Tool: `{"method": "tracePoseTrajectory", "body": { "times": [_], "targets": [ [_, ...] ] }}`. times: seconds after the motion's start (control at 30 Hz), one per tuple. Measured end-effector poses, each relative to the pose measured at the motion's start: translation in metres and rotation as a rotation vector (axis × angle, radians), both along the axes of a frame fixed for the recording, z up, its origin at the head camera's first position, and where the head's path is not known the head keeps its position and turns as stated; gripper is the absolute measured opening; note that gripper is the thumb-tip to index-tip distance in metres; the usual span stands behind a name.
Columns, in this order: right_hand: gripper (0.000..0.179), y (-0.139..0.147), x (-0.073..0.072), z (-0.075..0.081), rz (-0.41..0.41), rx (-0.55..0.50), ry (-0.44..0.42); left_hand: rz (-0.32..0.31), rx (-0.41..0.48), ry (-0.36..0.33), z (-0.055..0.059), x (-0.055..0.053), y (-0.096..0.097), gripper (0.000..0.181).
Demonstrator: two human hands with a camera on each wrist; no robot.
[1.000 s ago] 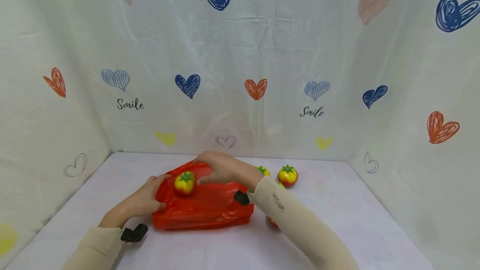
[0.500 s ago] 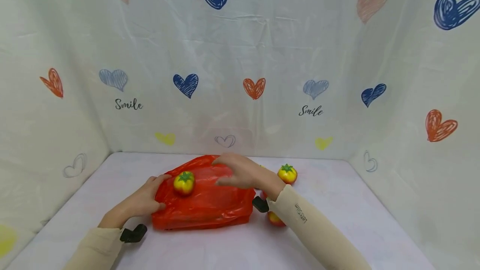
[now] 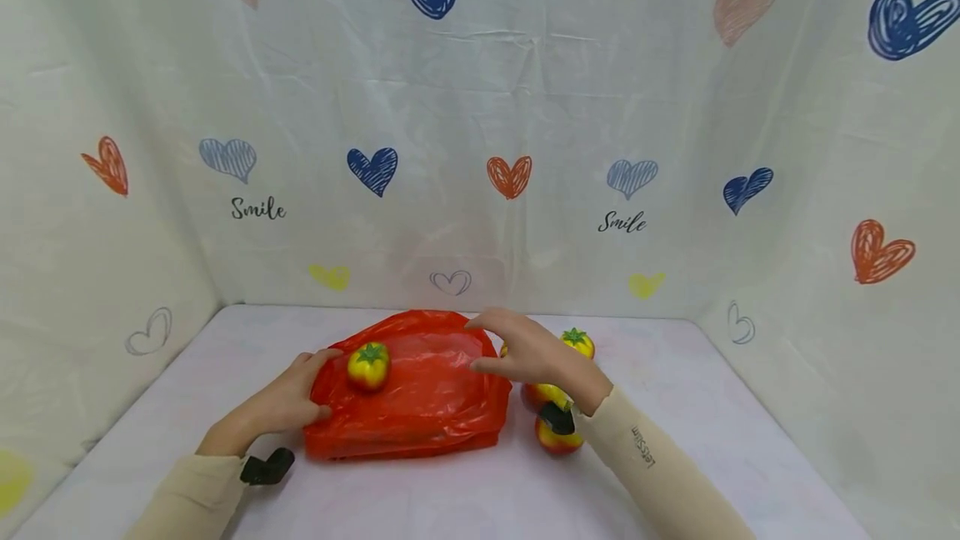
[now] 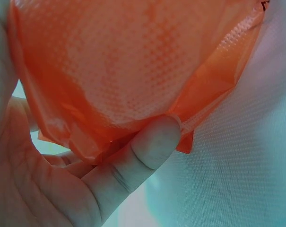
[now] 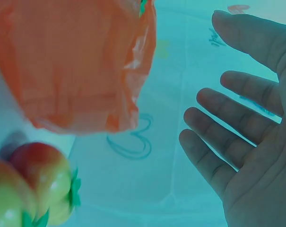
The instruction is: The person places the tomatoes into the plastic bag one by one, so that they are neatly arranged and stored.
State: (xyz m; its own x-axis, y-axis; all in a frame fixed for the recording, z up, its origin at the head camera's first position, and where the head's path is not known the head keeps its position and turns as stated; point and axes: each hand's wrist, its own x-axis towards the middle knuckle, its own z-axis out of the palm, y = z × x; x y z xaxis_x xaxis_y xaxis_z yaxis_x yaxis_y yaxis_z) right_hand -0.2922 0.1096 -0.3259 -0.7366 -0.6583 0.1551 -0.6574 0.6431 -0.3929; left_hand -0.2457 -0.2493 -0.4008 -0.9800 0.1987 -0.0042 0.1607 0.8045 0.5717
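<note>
A red plastic bag (image 3: 431, 382) lies spread in the middle of the table, its mouth held wide. One yellow-and-red fruit (image 3: 368, 367) with a green leafy top sits within the bag's left part. My left hand (image 3: 288, 397) grips the bag's left edge; in the left wrist view its thumb (image 4: 154, 142) lies over the film and other fingers are behind it. Beside the bag's right edge hovers my right hand (image 3: 528, 348), holding nothing. The right wrist view shows its fingers (image 5: 237, 113) spread and apart from the bag (image 5: 72, 61).
Several more such fruits lie right of the bag, partly hidden by my right hand and wrist: one at the back (image 3: 579, 342), one in the middle (image 3: 542, 396) and one in front (image 3: 558, 438). A heart-printed curtain (image 3: 555, 107) encloses the table (image 3: 675, 423).
My right hand has moved right, from over the bag's middle to beyond its right edge, uncovering more of the bag. My left hand and the fruit in the bag stay put.
</note>
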Motion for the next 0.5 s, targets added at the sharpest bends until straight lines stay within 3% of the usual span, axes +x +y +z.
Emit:
{"method": "tracePoseTrajectory", "body": {
  "times": [0.23, 0.5],
  "targets": [
    [0.054, 0.022, 0.005, -0.007, -0.071, -0.017, -0.020, 0.008, -0.006, -0.015, -0.002, -0.001, 0.002, 0.081],
    [0.049, 0.040, 0.009, -0.012, -0.066, -0.029, 0.041, 0.006, -0.012, -0.001, 0.000, 0.000, 0.000, 0.080]
  ]
}}
